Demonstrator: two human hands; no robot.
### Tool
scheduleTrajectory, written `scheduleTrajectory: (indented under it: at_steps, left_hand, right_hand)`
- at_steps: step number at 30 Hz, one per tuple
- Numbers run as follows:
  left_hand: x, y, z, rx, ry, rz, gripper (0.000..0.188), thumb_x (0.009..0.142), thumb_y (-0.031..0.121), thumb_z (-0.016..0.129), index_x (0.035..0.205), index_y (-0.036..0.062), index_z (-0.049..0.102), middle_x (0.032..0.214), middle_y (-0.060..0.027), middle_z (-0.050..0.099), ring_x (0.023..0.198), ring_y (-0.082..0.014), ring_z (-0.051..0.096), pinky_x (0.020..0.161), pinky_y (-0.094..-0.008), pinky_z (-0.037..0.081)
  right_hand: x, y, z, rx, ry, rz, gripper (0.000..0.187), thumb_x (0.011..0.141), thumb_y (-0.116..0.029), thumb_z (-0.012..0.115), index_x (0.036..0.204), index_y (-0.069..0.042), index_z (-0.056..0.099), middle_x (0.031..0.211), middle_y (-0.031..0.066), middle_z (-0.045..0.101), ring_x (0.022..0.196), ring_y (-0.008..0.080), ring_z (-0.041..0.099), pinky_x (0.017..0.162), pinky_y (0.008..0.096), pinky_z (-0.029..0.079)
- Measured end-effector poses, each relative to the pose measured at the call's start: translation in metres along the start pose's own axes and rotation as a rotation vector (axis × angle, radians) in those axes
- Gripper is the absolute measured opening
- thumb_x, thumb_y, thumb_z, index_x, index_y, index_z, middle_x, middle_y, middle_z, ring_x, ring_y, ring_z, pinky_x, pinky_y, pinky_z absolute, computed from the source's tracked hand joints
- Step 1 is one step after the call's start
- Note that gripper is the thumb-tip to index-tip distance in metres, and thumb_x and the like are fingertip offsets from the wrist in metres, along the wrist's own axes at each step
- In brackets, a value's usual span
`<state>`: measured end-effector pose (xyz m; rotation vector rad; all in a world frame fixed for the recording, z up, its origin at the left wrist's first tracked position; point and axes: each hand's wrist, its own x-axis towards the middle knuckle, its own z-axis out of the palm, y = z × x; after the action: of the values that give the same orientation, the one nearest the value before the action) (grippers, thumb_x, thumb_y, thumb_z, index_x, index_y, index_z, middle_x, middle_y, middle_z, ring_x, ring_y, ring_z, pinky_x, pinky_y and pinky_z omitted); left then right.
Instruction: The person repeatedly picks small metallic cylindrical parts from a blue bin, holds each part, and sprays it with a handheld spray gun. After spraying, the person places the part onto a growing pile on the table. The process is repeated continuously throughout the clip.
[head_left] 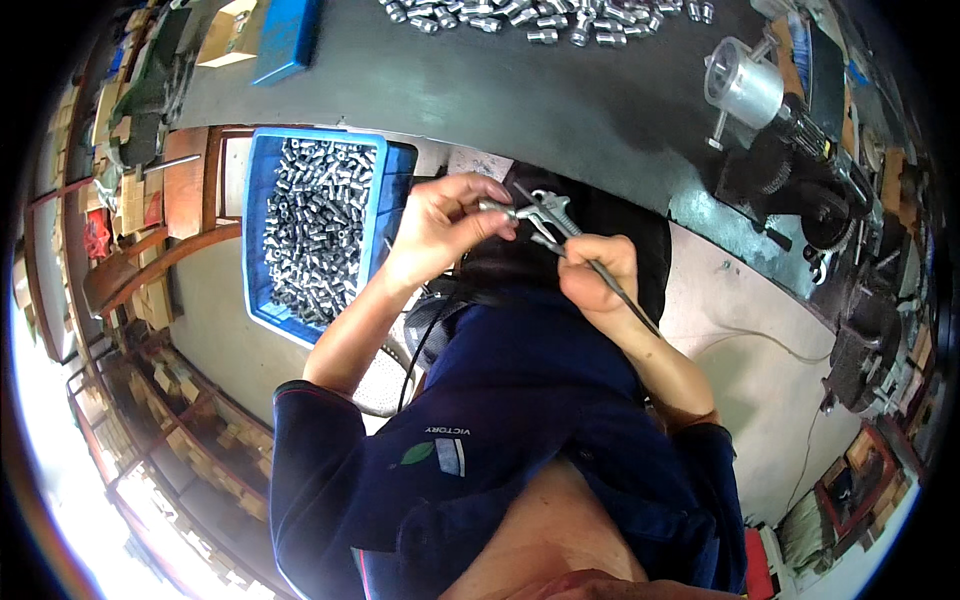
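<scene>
Above my lap, my left hand (pixel 445 225) pinches a small silver metal fitting (pixel 494 206) between thumb and fingers. Close to its right, my right hand (pixel 600 272) is closed around an air blow gun (pixel 552 210), whose nozzle end meets or nearly meets the fitting; I cannot tell whether they touch. From the right hand a grey hose (pixel 632 306) trails down along the forearm. Left of my left hand stands a blue plastic crate (pixel 256 225), holding many similar metal fittings (pixel 318 215).
Ahead stretches a dark workbench (pixel 440 90) with a heap of metal fittings (pixel 540 18) at its far side. A blue box (pixel 287 42) and a cardboard box (pixel 226 38) sit far left. On the right stands a machine with a silver cylinder (pixel 748 88). Wooden shelving (pixel 185 430) lines the left.
</scene>
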<state>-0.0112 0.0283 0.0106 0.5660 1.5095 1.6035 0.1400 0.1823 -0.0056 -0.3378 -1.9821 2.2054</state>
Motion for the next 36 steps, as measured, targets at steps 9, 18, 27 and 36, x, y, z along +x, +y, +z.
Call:
scheduleTrajectory:
  at_steps: [9,18,27,36]
  left_hand:
    - [-0.001,-0.007,-0.004,-0.781,-0.166,-0.161,0.040,0.094,0.031,0.048,0.098,-0.0086,0.053,0.063,-0.0181,0.059,0.058,-0.0286,0.060,0.056,-0.0358,0.051]
    - [-0.005,-0.007,-0.005,-0.810,-0.169,-0.136,0.043,0.096,0.033,0.042,0.094,-0.0086,0.053,0.061,-0.0158,0.059,0.053,-0.0272,0.060,0.050,-0.0314,0.049]
    - [-0.003,-0.006,-0.011,-0.136,0.144,-0.024,0.017,0.079,0.005,0.068,0.094,-0.0009,0.062,0.064,-0.0037,0.059,0.058,-0.0078,0.056,0.054,-0.0222,0.046]
    - [0.004,-0.015,-0.012,0.925,0.284,0.415,0.028,0.057,-0.002,0.067,0.084,-0.0001,0.063,0.064,-0.0075,0.052,0.048,-0.0139,0.045,0.046,-0.0257,0.038]
  right_hand:
    - [-0.010,-0.019,0.003,0.058,-0.040,-0.073,0.022,0.058,0.006,0.043,0.055,-0.004,0.024,0.050,0.0021,0.028,0.046,0.0089,0.028,0.042,0.0259,0.021]
    - [-0.012,-0.027,0.007,0.102,-0.027,-0.081,0.024,0.058,0.007,0.044,0.054,-0.004,0.023,0.049,0.0026,0.029,0.045,0.0097,0.026,0.042,0.0260,0.019]
    - [-0.013,-0.042,0.003,0.044,-0.036,-0.194,0.027,0.059,0.004,0.048,0.053,-0.005,0.024,0.048,0.0039,0.034,0.043,0.0108,0.029,0.041,0.0258,0.021]
    - [-0.009,-0.048,0.011,-0.015,-0.183,-0.338,0.026,0.048,0.004,0.044,0.053,-0.007,0.022,0.045,0.0051,0.031,0.039,0.0139,0.031,0.039,0.0263,0.019]
